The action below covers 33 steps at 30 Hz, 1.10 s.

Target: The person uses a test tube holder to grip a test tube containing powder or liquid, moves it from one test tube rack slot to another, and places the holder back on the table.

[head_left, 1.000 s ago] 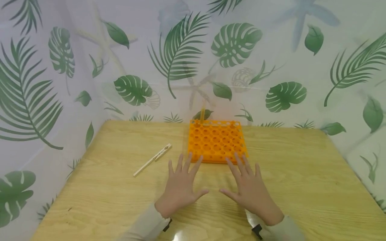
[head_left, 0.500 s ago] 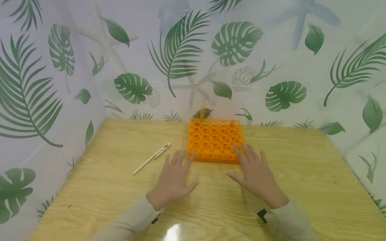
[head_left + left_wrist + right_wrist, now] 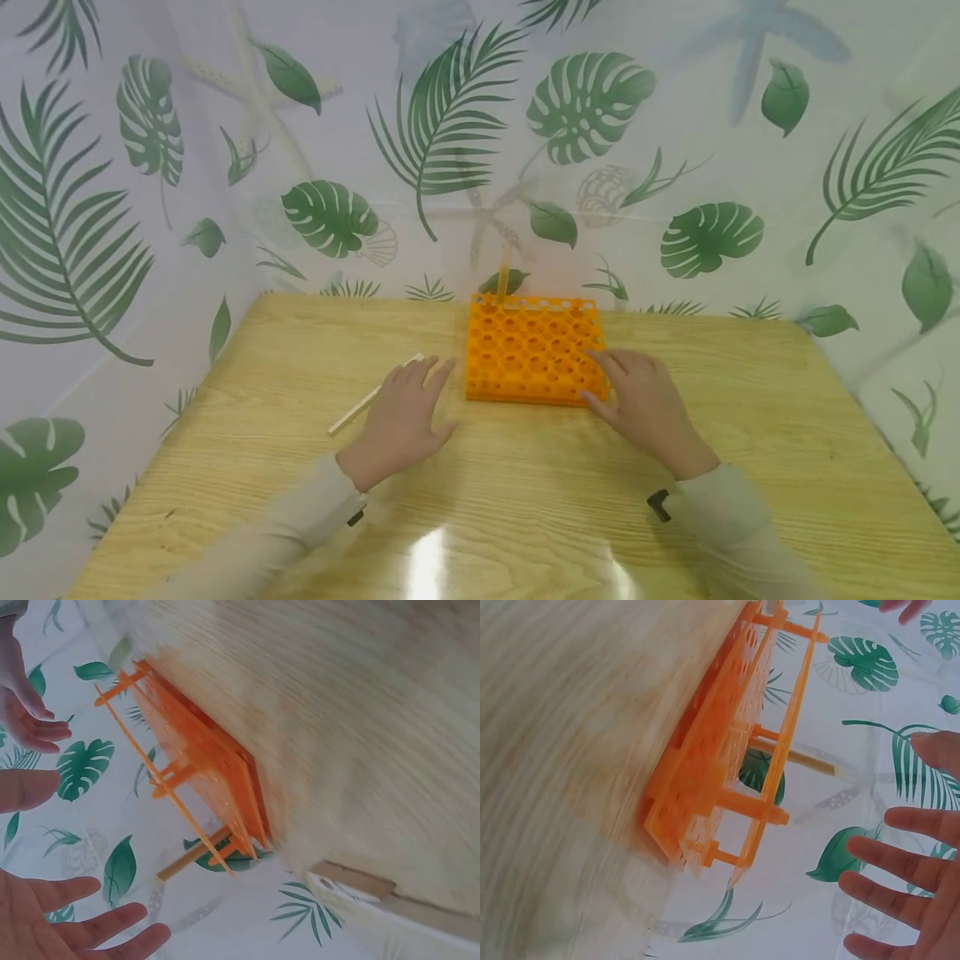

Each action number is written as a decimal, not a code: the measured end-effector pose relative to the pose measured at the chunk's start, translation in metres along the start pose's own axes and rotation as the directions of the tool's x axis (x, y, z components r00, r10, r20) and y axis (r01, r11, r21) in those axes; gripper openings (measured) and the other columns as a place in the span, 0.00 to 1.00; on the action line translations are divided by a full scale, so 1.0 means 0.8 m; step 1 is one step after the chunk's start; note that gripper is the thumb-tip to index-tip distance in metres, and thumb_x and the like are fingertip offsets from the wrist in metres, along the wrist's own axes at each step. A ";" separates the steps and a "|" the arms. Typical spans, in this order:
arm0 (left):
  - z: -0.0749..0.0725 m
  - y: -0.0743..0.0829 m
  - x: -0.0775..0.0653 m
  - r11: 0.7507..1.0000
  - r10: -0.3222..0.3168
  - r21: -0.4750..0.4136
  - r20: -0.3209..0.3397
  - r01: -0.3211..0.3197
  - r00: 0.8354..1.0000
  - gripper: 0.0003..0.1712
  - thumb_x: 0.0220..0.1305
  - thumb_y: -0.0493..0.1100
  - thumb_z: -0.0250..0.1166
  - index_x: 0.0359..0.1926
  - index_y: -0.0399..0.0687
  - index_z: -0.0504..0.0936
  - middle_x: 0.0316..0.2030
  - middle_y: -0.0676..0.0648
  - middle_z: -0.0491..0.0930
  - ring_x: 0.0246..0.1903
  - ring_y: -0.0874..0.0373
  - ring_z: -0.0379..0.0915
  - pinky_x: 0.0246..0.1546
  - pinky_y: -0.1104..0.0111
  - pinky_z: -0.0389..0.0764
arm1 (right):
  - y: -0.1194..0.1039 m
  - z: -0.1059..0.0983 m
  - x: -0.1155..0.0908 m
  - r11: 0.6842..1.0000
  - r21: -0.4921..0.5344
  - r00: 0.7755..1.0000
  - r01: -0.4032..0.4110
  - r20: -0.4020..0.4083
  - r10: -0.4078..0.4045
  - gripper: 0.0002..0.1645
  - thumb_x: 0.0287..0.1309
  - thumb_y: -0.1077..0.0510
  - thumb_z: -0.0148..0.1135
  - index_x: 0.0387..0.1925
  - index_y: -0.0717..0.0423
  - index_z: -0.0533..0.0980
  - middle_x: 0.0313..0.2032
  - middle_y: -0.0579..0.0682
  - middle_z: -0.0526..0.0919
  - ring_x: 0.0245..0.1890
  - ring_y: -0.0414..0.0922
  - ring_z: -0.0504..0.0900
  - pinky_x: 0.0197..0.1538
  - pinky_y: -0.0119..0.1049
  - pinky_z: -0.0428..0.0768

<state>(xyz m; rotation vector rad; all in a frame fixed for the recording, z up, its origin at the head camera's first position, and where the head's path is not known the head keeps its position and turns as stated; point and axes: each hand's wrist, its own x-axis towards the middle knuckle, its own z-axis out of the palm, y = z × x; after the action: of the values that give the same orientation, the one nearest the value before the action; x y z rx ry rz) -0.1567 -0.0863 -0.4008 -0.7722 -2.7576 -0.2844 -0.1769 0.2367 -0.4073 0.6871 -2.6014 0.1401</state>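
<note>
Orange rack [image 3: 534,357]: a holed rack standing upright on the tabletop [image 3: 765,442], in front of a leaf-print backdrop [image 3: 480,142]; everything else is placed from it.
Rack's direction: long axis runs left to right, nearly square to the person; the holes face up.
Yellow stick [image 3: 502,285]: points upward at the rack's back edge, left of its middle.
Wooden clip [image 3: 352,414]: lies flat to the left of the rack, apart from it; its long axis slants, the thin end pointing toward the person and away from the rack, the far end, partly hidden, angling toward the backdrop.
Left hand [image 3: 399,421]: left of the rack, above the clip; fingers loosely spread, thumb well out, holding nothing.
Right hand [image 3: 645,402]: by the rack's right end; fingers parted and slightly bent, holding nothing, a gap showing to the rack in the right wrist view.
Clip handling: best pinched across its slant, thumb opposite fingers, so it doesn't skid.
Rack handling: steadying it low at the right end should avoid jogging the stick.
</note>
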 end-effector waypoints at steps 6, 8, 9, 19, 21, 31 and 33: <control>-0.005 -0.026 0.005 0.998 -0.004 0.060 0.027 0.002 1.000 0.42 0.55 0.53 0.68 0.66 0.44 0.63 0.59 0.37 0.69 0.57 0.42 0.68 0.60 0.52 0.67 | 0.012 0.006 0.009 1.000 0.020 1.000 -0.009 0.015 0.009 0.29 0.52 0.47 0.66 0.52 0.58 0.74 0.44 0.58 0.82 0.45 0.57 0.79 0.49 0.57 0.73; -0.004 -0.035 0.005 0.997 -0.009 0.081 0.025 0.007 1.000 0.41 0.55 0.52 0.68 0.66 0.43 0.63 0.59 0.37 0.70 0.57 0.42 0.69 0.60 0.51 0.67 | 0.014 0.009 0.011 1.000 0.027 1.000 -0.016 0.027 0.016 0.28 0.52 0.47 0.66 0.52 0.58 0.75 0.43 0.58 0.82 0.45 0.57 0.80 0.48 0.57 0.74; -0.003 -0.040 0.006 0.996 -0.010 0.093 0.023 0.008 1.000 0.40 0.55 0.52 0.68 0.66 0.43 0.64 0.58 0.37 0.70 0.56 0.42 0.69 0.59 0.51 0.68 | 0.015 0.011 0.011 0.999 0.028 0.999 -0.020 0.034 0.019 0.28 0.53 0.47 0.66 0.52 0.58 0.75 0.43 0.58 0.82 0.44 0.57 0.80 0.48 0.57 0.74; 0.011 -0.079 0.004 0.983 -0.136 0.142 0.147 0.115 0.980 0.38 0.57 0.52 0.65 0.63 0.37 0.65 0.55 0.34 0.72 0.54 0.39 0.70 0.58 0.50 0.68 | 0.025 0.031 0.017 0.999 0.031 0.995 -0.043 0.087 0.040 0.25 0.54 0.47 0.65 0.50 0.57 0.76 0.43 0.57 0.81 0.44 0.56 0.79 0.47 0.56 0.74; 0.015 -0.086 0.004 0.977 -0.173 0.155 0.189 0.145 0.967 0.37 0.59 0.52 0.64 0.63 0.36 0.66 0.54 0.34 0.73 0.53 0.39 0.71 0.57 0.50 0.69 | 0.027 0.035 0.018 0.999 0.020 0.994 -0.039 0.100 0.037 0.25 0.54 0.46 0.65 0.49 0.58 0.76 0.43 0.57 0.81 0.43 0.55 0.79 0.47 0.56 0.74; 0.029 -0.108 0.001 0.962 -0.232 0.203 0.261 0.181 0.937 0.32 0.59 0.52 0.64 0.56 0.34 0.71 0.44 0.36 0.78 0.41 0.43 0.75 0.45 0.52 0.76 | 0.032 0.049 0.020 0.999 -0.028 0.992 -0.025 0.119 0.029 0.26 0.55 0.45 0.64 0.47 0.60 0.77 0.43 0.58 0.81 0.43 0.55 0.79 0.44 0.55 0.75; 0.033 -0.110 0.000 0.962 -0.236 0.198 0.256 0.188 0.938 0.30 0.58 0.52 0.64 0.54 0.34 0.72 0.41 0.37 0.78 0.38 0.44 0.75 0.42 0.53 0.76 | 0.032 0.051 0.020 0.999 -0.028 0.992 -0.026 0.121 0.029 0.26 0.55 0.44 0.63 0.47 0.61 0.77 0.43 0.59 0.80 0.42 0.56 0.80 0.44 0.55 0.75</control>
<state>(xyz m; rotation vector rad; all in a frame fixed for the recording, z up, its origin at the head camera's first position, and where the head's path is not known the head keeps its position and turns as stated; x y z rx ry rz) -0.2085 -0.1537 -0.4358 -0.5020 -3.0842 0.0250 -0.2178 0.2435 -0.4363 0.6699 -2.7250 0.0740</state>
